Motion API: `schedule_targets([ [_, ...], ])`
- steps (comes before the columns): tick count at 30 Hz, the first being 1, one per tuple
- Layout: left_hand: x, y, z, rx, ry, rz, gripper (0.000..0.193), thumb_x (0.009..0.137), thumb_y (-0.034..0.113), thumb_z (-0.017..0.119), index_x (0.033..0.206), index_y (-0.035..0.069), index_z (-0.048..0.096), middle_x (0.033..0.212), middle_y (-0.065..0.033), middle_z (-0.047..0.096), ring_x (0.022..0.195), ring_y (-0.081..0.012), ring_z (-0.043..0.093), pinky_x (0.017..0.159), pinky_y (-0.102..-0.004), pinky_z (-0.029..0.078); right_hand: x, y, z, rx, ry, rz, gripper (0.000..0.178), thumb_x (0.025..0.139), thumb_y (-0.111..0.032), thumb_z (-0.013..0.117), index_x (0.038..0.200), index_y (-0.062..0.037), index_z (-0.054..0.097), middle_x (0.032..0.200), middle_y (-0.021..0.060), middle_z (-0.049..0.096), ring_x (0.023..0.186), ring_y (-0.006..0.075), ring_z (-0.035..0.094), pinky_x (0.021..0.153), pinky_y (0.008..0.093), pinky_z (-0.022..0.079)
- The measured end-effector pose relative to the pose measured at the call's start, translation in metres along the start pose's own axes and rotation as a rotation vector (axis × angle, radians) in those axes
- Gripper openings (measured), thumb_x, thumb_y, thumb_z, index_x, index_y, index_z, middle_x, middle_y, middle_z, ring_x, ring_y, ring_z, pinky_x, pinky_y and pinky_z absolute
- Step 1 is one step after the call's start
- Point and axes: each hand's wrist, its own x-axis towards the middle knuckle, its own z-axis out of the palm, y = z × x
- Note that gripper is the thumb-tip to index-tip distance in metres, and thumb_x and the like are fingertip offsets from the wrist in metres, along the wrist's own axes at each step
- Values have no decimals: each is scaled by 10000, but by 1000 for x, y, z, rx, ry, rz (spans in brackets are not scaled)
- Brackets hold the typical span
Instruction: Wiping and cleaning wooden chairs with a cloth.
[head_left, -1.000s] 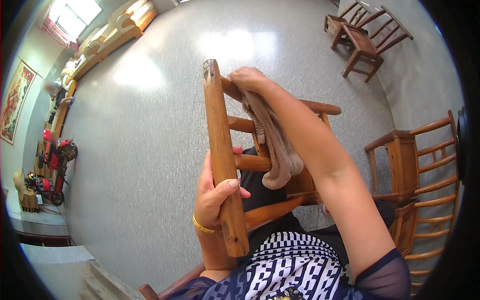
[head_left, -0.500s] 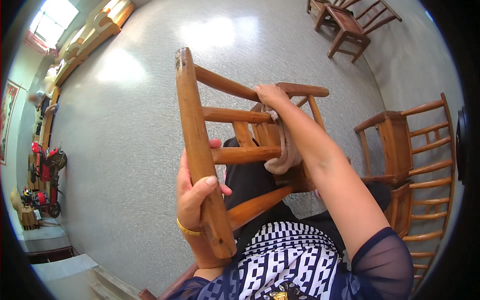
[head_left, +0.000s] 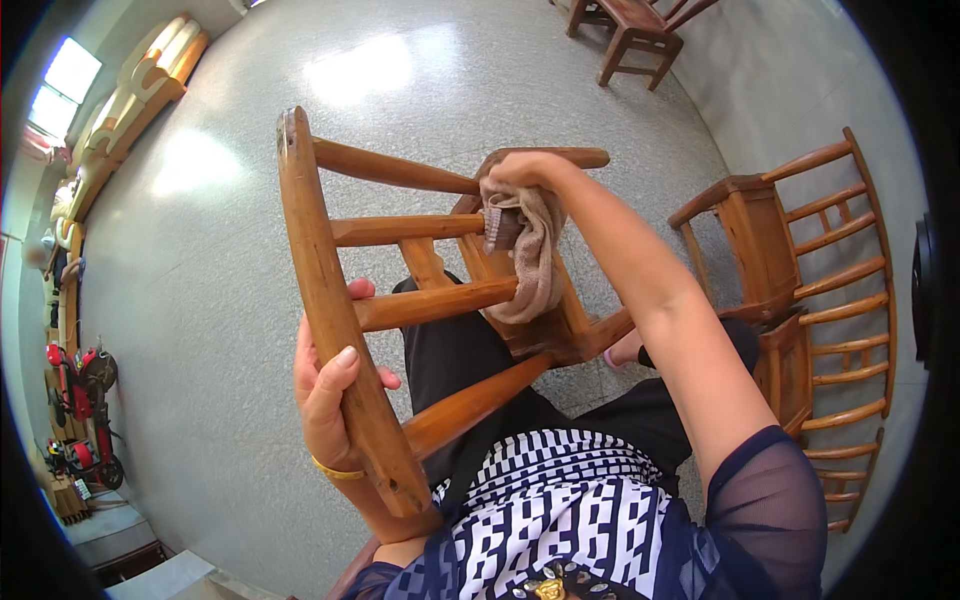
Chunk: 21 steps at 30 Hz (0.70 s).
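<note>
— Around the thick wooden bar [head_left: 322, 265], your left fingers [head_left: 333, 378]?
— Closed, gripping it; my right fingers [head_left: 503, 170] hold a brown cloth [head_left: 542, 260] against the rails [head_left: 405, 230].
— And the chair [head_left: 440, 302]?
— Tilted before my lap [head_left: 440, 358], above the grey floor [head_left: 220, 280].

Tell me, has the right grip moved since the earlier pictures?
Yes, rightward: judged against the boxy chair at right, the right grip has come nearer, and it is farther from the thick bar.

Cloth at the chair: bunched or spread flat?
Bunched: the brown cloth hangs in gathered folds below the right hand, covering part of the wooden chair.
</note>
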Motion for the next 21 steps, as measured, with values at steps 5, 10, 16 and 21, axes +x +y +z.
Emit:
schedule_targets([
  [5, 4, 2, 5, 33, -18, 7, 571, 703, 132, 503, 1193, -101, 324, 1159, -252, 400, 893, -155, 568, 502, -177, 545, 11, 13, -5, 948, 322, 63, 298, 836, -319, 445, 1052, -183, 599, 1001, 221, 568, 1033, 284, 540, 850, 435, 436],
  [10, 8, 1, 17, 65, -4, 38, 591, 709, 159, 501, 1202, -113, 321, 1150, -253, 416, 926, -152, 562, 506, -175, 544, 20, 19, 6, 3, 747, 154, 286, 834, -384, 483, 1069, -247, 571, 1047, 193, 533, 979, 356, 543, 839, 437, 442],
  [16, 9, -2, 19, 74, -11, 53, 575, 726, 165, 492, 1203, -111, 327, 1154, -242, 424, 896, -116, 572, 498, -152, 537, -11, 40, 28, 83, 746, -9, 276, 832, -341, 475, 1053, -200, 559, 1025, 174, 567, 964, 335, 551, 824, 437, 439],
  [21, 10, 2, 13, 155, -120, 51, 563, 799, 249, 479, 1206, -100, 309, 1189, -227, 394, 789, -80, 600, 514, -135, 529, -44, 65, 66, 102, 902, -143, 302, 817, -300, 476, 1055, -133, 559, 984, 177, 592, 931, 340, 557, 804, 435, 439],
])
